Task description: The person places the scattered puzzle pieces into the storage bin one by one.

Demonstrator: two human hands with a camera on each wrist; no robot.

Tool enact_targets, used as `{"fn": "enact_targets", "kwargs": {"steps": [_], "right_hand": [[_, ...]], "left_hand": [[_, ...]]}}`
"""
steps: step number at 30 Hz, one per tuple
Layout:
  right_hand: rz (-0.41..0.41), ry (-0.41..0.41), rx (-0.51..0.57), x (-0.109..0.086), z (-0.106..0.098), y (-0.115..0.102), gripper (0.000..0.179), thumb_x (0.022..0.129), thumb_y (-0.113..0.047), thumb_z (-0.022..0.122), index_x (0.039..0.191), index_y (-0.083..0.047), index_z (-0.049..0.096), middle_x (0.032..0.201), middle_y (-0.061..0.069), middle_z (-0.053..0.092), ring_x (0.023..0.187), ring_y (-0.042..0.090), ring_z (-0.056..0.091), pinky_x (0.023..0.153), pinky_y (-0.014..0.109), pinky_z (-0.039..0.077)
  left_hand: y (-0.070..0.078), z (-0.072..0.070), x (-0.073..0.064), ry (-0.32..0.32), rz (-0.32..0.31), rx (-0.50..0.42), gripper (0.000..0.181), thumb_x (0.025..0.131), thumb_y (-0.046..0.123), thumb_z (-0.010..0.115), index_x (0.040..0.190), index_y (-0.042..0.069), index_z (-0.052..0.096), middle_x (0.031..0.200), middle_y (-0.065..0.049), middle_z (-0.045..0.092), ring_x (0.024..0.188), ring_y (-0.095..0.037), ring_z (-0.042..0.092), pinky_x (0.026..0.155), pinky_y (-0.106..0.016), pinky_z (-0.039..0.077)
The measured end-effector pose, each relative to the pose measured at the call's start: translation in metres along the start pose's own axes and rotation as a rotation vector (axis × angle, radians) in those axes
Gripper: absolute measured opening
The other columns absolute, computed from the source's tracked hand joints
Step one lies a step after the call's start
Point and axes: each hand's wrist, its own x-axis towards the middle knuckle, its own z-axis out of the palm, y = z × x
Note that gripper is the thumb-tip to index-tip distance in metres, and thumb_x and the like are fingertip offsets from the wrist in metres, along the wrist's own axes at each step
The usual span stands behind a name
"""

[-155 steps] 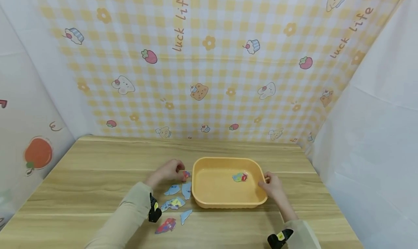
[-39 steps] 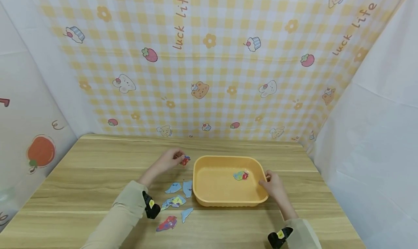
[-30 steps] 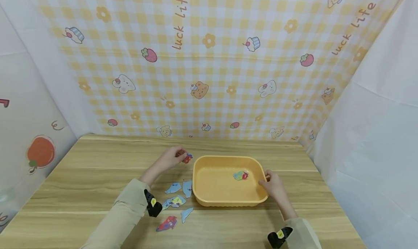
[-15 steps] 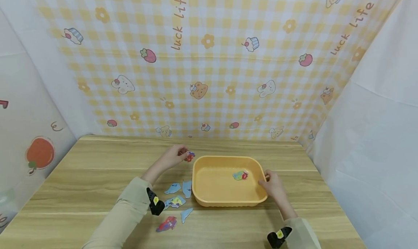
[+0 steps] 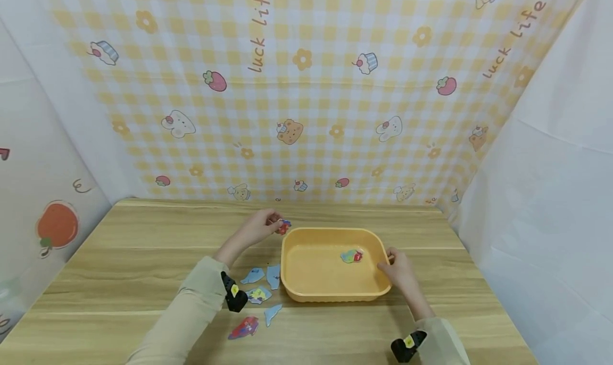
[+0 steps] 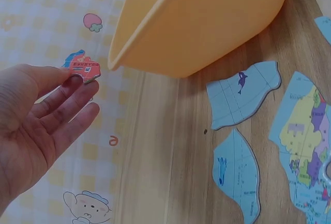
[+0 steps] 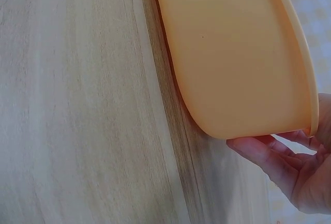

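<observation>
My left hand point(image 5: 261, 225) pinches a small red and blue map puzzle piece point(image 6: 85, 68) between thumb and fingertips, off the table by the back left corner of a yellow plastic basket point(image 5: 335, 298). In the left wrist view, the other fingers stretch out below the piece. On the right side, my right hand point(image 5: 401, 270) grips the basket's rim. One green and red puzzle piece point(image 5: 351, 256) lies inside the basket, towards its right. Left of the basket lie a light blue piece point(image 5: 253, 275), a second blue piece point(image 5: 273, 276) and a multicoloured piece point(image 5: 259, 295).
Nearer the front lie a narrow blue piece point(image 5: 273, 314) and a red-purple piece point(image 5: 243, 328). A wooden table point(image 5: 143, 258) carries everything. A checked cloth point(image 5: 306, 104) hangs behind it, with white cloth point(image 5: 541, 195) at the right.
Since the earliest frame, my left hand has raised the red and blue piece from beside the basket and moved back, then right, towards the basket's back left corner. My right hand keeps its grip.
</observation>
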Motion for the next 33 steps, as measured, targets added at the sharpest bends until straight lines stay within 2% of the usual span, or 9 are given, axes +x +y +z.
{"fn": "enact_targets", "kwargs": {"steps": [10, 20, 33], "right_hand": [[0.003, -0.002, -0.006, 0.000, 0.001, -0.001, 0.013, 0.075, 0.002, 0.059, 0.084, 0.006, 0.051, 0.078, 0.023, 0.059, 0.062, 0.022, 0.058, 0.051, 0.029, 0.052], [0.002, -0.001, -0.018, -0.001, 0.000, -0.001, 0.013, 0.075, 0.001, 0.059, 0.085, 0.006, 0.052, 0.077, 0.021, 0.059, 0.062, 0.021, 0.057, 0.050, 0.027, 0.050], [-0.012, 0.013, -0.023, 0.001, 0.001, 0.000, 0.013, 0.073, 0.001, 0.059, 0.083, 0.005, 0.053, 0.074, 0.021, 0.061, 0.058, 0.019, 0.058, 0.049, 0.028, 0.051]], "left_hand": [[0.005, 0.008, 0.006, -0.021, 0.047, -0.044, 0.022, 0.091, 0.013, 0.055, 0.107, -0.001, 0.059, 0.094, -0.013, 0.065, 0.081, -0.019, 0.061, 0.068, -0.027, 0.052], [0.020, 0.016, 0.014, -0.042, 0.033, -0.046, 0.019, 0.089, 0.012, 0.058, 0.103, 0.000, 0.060, 0.091, -0.011, 0.065, 0.079, -0.015, 0.061, 0.068, -0.025, 0.052], [0.031, 0.036, 0.026, -0.116, 0.048, -0.089, 0.012, 0.084, 0.005, 0.062, 0.094, -0.002, 0.060, 0.086, -0.011, 0.062, 0.074, -0.014, 0.057, 0.064, -0.023, 0.051]]}}
